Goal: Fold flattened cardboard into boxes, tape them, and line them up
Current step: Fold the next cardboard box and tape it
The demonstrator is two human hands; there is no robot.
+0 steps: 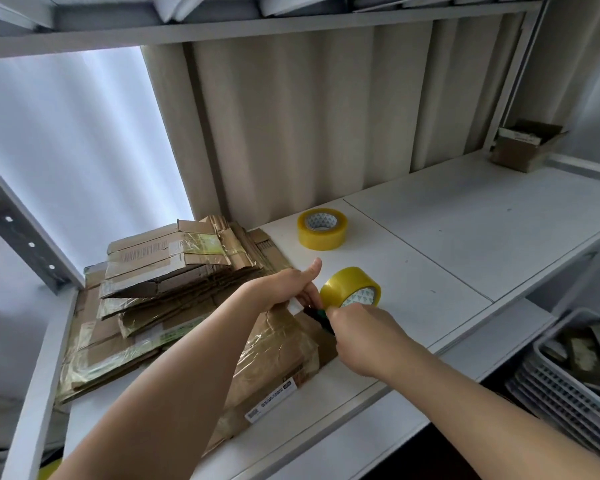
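Two rolls: yellow-clear tape, both on the white shelf [465,237]; the far roll [322,229] lies flat, behind the near roll and well apart from it; the near roll [351,287] stands tilted on its edge, just beyond the hands.
One box: a taped cardboard box [278,355] lies on the shelf directly in front of the near roll, under both hands, with a white label on its near side.
One pile: flattened cardboard [160,282], many pieces, too overlapped to count, left of the near roll and touching the box.
Left hand [284,284]: curled closed on the box's top edge, thumb up, just left of the near roll.
Right hand [364,336]: clamped around a dark tool [321,318] with a green part, its tip at the box beside the near roll; what kind of tool, I cannot tell.
One open box [527,145]: small, cardboard, at the shelf's far right corner, well apart from the near roll.
One crate [575,372]: grey plastic, lower right of the near roll, below the shelf.
One curtain [309,126]: beige, hanging behind the far roll.
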